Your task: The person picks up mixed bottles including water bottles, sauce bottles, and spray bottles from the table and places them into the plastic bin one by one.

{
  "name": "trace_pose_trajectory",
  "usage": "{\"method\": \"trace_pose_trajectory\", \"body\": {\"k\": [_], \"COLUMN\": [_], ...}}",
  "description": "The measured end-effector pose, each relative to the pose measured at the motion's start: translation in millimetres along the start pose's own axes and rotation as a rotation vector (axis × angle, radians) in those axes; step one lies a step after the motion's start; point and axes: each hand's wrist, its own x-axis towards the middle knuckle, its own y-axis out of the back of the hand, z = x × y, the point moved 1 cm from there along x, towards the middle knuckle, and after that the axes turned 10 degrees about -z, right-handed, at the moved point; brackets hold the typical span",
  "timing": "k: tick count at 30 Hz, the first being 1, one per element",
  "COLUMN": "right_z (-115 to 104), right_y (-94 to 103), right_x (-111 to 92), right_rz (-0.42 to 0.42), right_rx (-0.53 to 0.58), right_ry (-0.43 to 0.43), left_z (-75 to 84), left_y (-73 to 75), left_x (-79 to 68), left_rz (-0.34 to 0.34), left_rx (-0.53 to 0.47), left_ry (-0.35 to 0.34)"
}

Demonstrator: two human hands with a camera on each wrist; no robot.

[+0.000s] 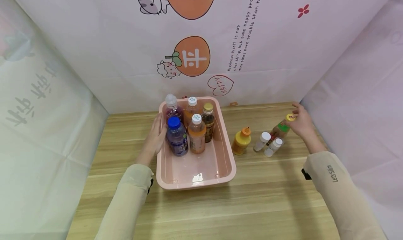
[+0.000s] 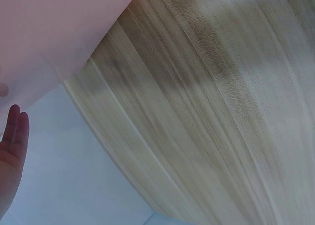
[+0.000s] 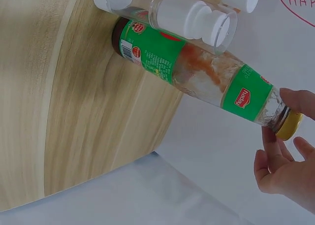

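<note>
A green-labelled sauce bottle (image 3: pixel 197 70) with a yellow cap (image 1: pixel 290 117) stands on the wooden table at the right. My right hand (image 1: pixel 301 121) pinches its neck just under the cap, thumb on one side and fingers on the other in the right wrist view. At the left side of a pink plastic tub (image 1: pixel 196 185), my left hand (image 1: pixel 156 135) lies along the rim with straight fingers. Inside that tub stand several bottles, among them a blue-capped bottle (image 1: pixel 178 138), a white-capped orange bottle (image 1: pixel 197 136) and a gold-capped dark bottle (image 1: pixel 208 122).
Close to the sauce bottle stand two clear white-capped containers, a wider one (image 1: pixel 262 142) and a slimmer one (image 1: pixel 273 147). A yellow squeeze bottle (image 1: pixel 241 142) with an orange nozzle is between them and the tub. Printed cloth walls (image 1: pixel 270 58) enclose the table (image 1: pixel 201 215) at the back and sides.
</note>
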Motion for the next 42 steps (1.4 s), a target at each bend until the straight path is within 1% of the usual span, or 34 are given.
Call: {"method": "trace_pose_trajectory", "body": {"k": [8, 15, 19, 23, 27, 32, 36, 42], "right_z": [-2, 1, 2, 1, -2, -10, -21, -42], "right_y": [0.8, 2.9, 4.1, 7.9, 15.7, 27.4, 35.3, 42.9], "right_x": [-1, 1, 1, 1, 0, -3, -7, -12], "right_rz": [0.039, 0.068, 0.102, 0.136, 0.161, 0.200, 0.250, 0.346], "right_rx": [0.008, 0.027, 0.040, 0.066, 0.109, 0.155, 0.177, 0.198], "right_ry": [-0.014, -0.019, -0.021, -0.019, -0.031, -0.071, -0.089, -0.074], "left_z": [1.3, 2.5, 2.7, 2.1, 1.3, 0.8, 1.0, -0.9], "left_y": [0.9, 1.4, 1.6, 1.4, 0.7, 0.7, 0.6, 0.4], "left_x": [0.6, 0.3, 1.1, 1.7, 1.8, 1.5, 1.0, 0.9], "left_rz": [0.002, -0.004, 0.001, 0.006, 0.001, -0.003, -0.004, -0.006], "left_rx": [-0.008, -0.005, -0.004, -0.004, 0.002, -0.002, 0.004, 0.012], "left_ry": [-0.004, 0.007, 0.005, 0.002, 0.006, 0.010, 0.014, 0.015]}}
